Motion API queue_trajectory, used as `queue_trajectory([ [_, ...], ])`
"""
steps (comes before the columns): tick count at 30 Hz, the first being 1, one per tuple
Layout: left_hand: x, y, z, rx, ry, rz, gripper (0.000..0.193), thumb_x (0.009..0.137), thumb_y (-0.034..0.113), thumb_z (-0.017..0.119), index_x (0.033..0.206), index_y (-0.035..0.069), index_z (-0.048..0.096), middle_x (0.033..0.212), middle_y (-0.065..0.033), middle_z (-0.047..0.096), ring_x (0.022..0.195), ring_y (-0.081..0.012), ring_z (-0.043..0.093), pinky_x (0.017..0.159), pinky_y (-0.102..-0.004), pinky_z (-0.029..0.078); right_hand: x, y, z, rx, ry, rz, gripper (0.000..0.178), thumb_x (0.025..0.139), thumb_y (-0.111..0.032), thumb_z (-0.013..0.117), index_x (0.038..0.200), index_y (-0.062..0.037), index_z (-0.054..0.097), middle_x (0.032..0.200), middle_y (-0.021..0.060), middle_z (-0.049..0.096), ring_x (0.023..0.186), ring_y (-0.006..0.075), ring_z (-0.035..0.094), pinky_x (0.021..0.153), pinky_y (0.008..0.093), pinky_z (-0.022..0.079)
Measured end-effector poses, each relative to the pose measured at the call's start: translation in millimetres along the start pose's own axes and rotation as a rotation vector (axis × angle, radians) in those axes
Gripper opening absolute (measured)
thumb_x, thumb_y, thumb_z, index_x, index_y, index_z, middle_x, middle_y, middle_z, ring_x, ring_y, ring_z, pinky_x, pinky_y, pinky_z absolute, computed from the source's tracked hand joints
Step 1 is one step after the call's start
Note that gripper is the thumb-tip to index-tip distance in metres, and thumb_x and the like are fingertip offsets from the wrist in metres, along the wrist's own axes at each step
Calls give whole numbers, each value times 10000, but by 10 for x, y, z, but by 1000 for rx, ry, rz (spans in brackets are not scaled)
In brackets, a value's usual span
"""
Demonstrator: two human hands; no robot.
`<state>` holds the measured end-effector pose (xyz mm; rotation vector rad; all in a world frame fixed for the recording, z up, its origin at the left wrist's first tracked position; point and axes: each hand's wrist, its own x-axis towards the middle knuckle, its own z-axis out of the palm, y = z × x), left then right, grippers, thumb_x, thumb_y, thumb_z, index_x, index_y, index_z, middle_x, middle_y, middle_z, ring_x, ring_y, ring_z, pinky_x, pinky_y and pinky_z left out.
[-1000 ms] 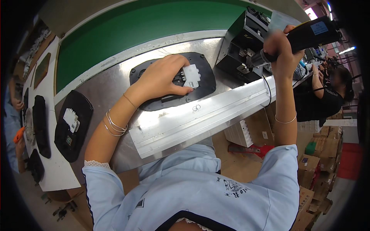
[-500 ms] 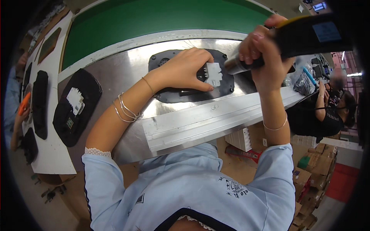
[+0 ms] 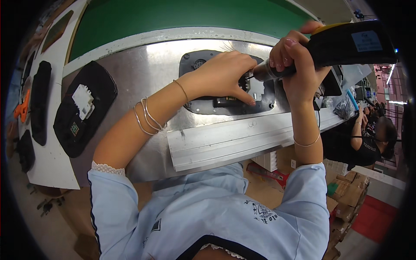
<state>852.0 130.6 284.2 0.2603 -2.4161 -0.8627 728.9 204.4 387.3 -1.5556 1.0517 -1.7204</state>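
My right hand [image 3: 299,65] is wrapped around a black-and-yellow power screwdriver [image 3: 342,45], held sideways with its nose pointing left. Its thin bit reaches a white plastic part [image 3: 256,88], close to the fingertips of my left hand [image 3: 225,76]. That part sits on a dark, rounded panel [image 3: 203,106] lying flat on the metal worktop. My left thumb and fingers hold the near and far sides of the white part, and the hand hides the middle of the panel.
To the left lies another dark panel [image 3: 97,123] with a white part [image 3: 83,100] on it. A pale metal rail [image 3: 216,147] runs along the front edge. Beyond the worktop is a green surface [image 3: 173,15]. A person [image 3: 368,136] sits at the far right, near stacked cartons [image 3: 351,190].
The screwdriver's nose has come down and its bit now meets the white part beside my left fingers. My left hand keeps its hold. The whole view has shifted slightly.
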Motion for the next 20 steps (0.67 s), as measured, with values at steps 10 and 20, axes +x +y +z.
queue_trajectory([
  [10, -4, -4, 5, -4, -7, -14, 633, 607, 531, 809, 967, 45, 621, 927, -103, 619, 957, -310, 579, 858, -407, 466, 3, 66, 54, 17, -26, -8, 248, 825, 28, 560, 1002, -47, 404, 596, 33, 416, 452, 116, 421, 444, 284, 394],
  [20, 14, 58, -58, -7, -39, -10, 626, 614, 521, 815, 1005, 63, 645, 980, -118, 647, 987, -320, 585, 887, -410, 463, 20, 55, 48, 23, 45, 38, 303, 835, 29, 551, 1106, 5, 418, 635, 64, 452, 456, 126, 429, 444, 293, 405],
])
